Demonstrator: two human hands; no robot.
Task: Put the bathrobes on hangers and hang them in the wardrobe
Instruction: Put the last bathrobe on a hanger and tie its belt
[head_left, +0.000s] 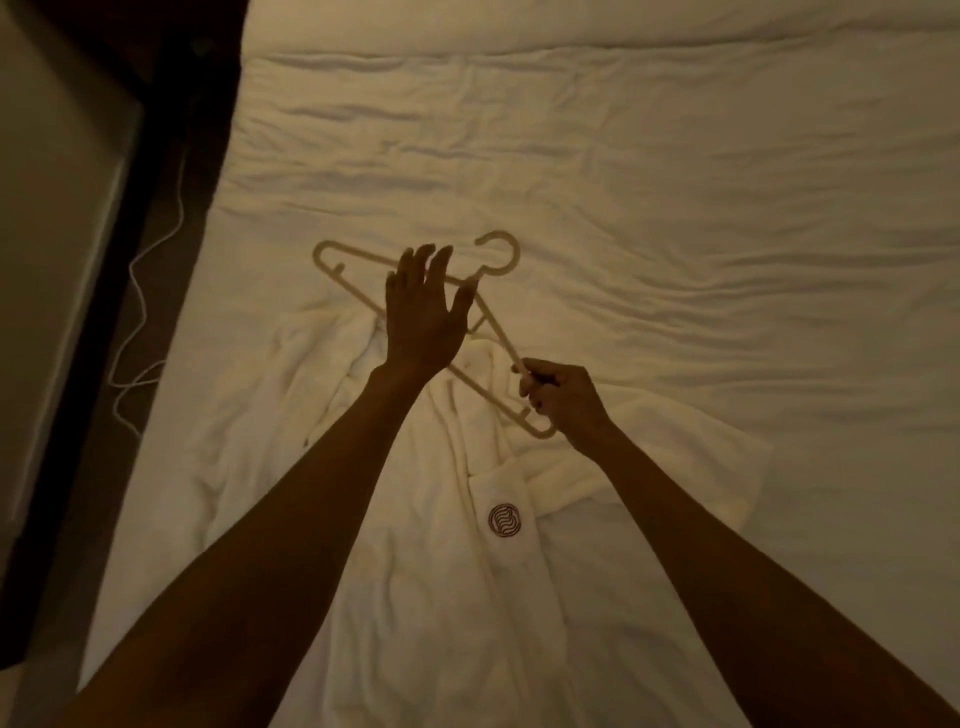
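A white bathrobe (415, 519) with a round dark emblem on its chest lies spread on the bed, collar towards the far side. A cream plastic hanger (332, 265) is held over the collar, hook pointing far right. My right hand (563, 397) pinches the hanger's right arm near its end. My left hand (423, 312) hovers over the hanger's middle with straight, spread fingers; I cannot tell whether it touches the hanger.
The bed (675, 182) has a wrinkled white sheet stretching far and right. At the left, a dark floor strip holds a white cable (137, 291) beside a pale panel (47, 234).
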